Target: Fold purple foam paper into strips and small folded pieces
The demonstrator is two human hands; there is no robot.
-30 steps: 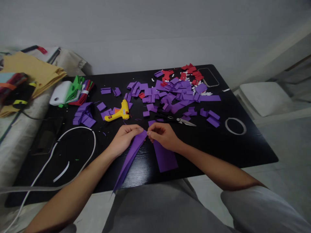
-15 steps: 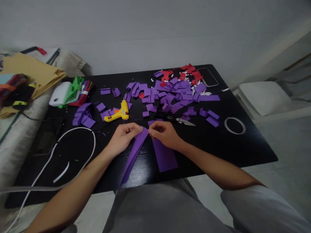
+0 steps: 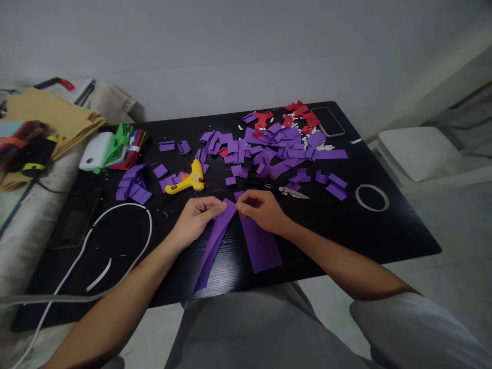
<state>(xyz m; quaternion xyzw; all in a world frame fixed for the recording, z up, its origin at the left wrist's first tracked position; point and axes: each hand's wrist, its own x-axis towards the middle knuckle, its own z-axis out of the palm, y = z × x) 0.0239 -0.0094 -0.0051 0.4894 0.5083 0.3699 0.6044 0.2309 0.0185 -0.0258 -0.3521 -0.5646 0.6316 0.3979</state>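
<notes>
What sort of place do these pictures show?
Probably a craft corner in a home or small workshop: a black table holds a yellow glue gun, scissors and many cut purple paper pieces.

The long purple paper (image 3: 216,238) was a little below and left of the middle of the frame. It was thin and plain, and it had two layers. It leaned, with its top near the middle of the frame and its bottom down and to the left. The layers sat close together at the top and opened apart lower down, like a beak. The purple strip (image 3: 262,251) was just right of the middle. It was a long, smooth rectangle and lay flat, tipped a bit so its bottom end pointed right. Part of its upper half was hidden.
</notes>
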